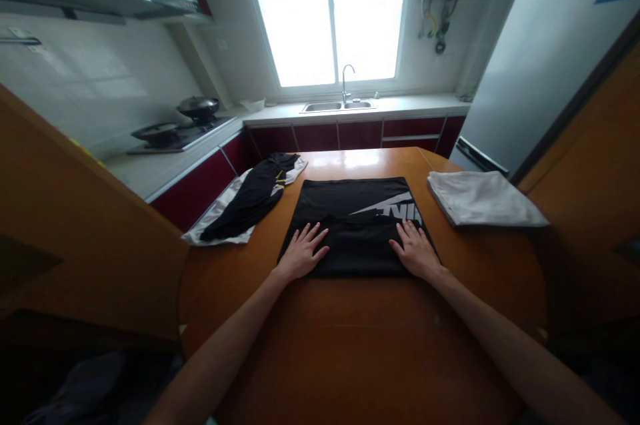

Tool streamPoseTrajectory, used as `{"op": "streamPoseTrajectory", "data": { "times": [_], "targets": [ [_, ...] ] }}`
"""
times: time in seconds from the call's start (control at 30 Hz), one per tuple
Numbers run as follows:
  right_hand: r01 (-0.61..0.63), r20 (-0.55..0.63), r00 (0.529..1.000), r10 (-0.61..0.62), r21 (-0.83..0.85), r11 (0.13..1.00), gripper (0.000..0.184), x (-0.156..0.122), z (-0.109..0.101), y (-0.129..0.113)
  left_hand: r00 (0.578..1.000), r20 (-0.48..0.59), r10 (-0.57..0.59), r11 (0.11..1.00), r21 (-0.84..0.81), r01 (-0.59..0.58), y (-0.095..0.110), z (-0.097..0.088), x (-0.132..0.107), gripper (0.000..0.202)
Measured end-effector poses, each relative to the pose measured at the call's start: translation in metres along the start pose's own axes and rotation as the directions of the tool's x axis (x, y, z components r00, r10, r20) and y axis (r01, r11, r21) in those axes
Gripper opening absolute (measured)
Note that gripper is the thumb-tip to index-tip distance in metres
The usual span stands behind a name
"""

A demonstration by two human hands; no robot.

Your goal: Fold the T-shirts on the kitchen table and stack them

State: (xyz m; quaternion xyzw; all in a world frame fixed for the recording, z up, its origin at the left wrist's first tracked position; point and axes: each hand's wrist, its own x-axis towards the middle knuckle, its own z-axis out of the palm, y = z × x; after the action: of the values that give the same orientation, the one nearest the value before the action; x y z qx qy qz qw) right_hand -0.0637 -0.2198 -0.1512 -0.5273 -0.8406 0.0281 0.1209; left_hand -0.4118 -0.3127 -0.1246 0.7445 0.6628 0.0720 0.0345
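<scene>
A black garment with white lettering (356,211) lies folded into a rectangle on the round wooden table (350,331). My left hand (303,251) rests flat on its near left corner, fingers spread and open. On the near right part of the same garment lies my right hand (415,250), also flat with fingers stretched out. Neither hand holds anything.
A black and white garment (250,201) lies loose at the table's far left edge. A folded white cloth (483,198) sits at the right. Behind are a red-fronted counter with a sink (339,105), a stove with pans (180,128) and a fridge (540,71).
</scene>
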Motion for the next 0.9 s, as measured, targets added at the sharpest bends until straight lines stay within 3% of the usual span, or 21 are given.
{"op": "streamPoseTrajectory", "data": {
  "times": [0.2, 0.4, 0.53, 0.6, 0.67, 0.77, 0.9],
  "targets": [
    [0.011, -0.177, 0.984, -0.010, 0.005, 1.000, 0.058, -0.006, -0.013, -0.007, 0.996, -0.077, 0.037, 0.999, -0.034, -0.040, 0.001, -0.007, -0.001, 0.058],
    [0.016, -0.061, 0.998, -0.012, 0.064, 0.998, 0.058, -0.006, -0.003, -0.006, 0.999, -0.027, 0.026, 0.998, -0.057, -0.028, 0.006, 0.005, -0.004, 0.061],
    [0.022, -0.163, 0.987, 0.005, 0.165, 0.986, 0.055, -0.004, -0.005, -0.002, 0.994, -0.102, 0.024, 0.980, -0.195, -0.044, 0.002, -0.008, -0.005, 0.056],
    [0.042, -0.288, 0.957, 0.033, 0.251, 0.967, 0.053, -0.002, -0.012, 0.006, 0.976, -0.214, -0.045, 0.945, -0.327, -0.028, -0.011, -0.024, -0.008, 0.053],
    [0.065, -0.398, 0.914, 0.081, 0.340, 0.938, 0.048, 0.000, -0.021, 0.018, 0.936, -0.282, -0.210, 0.883, -0.465, 0.058, -0.031, -0.040, -0.014, 0.051],
    [0.062, -0.475, 0.865, 0.161, 0.419, 0.906, 0.040, 0.002, -0.031, 0.039, 0.874, -0.242, -0.422, 0.776, -0.594, 0.210, -0.060, -0.053, -0.031, 0.049],
    [0.020, -0.486, 0.840, 0.239, 0.469, 0.883, 0.035, 0.004, -0.034, 0.055, 0.853, -0.167, -0.494, 0.710, -0.644, 0.285, -0.071, -0.047, -0.051, 0.051]
  ]
}}
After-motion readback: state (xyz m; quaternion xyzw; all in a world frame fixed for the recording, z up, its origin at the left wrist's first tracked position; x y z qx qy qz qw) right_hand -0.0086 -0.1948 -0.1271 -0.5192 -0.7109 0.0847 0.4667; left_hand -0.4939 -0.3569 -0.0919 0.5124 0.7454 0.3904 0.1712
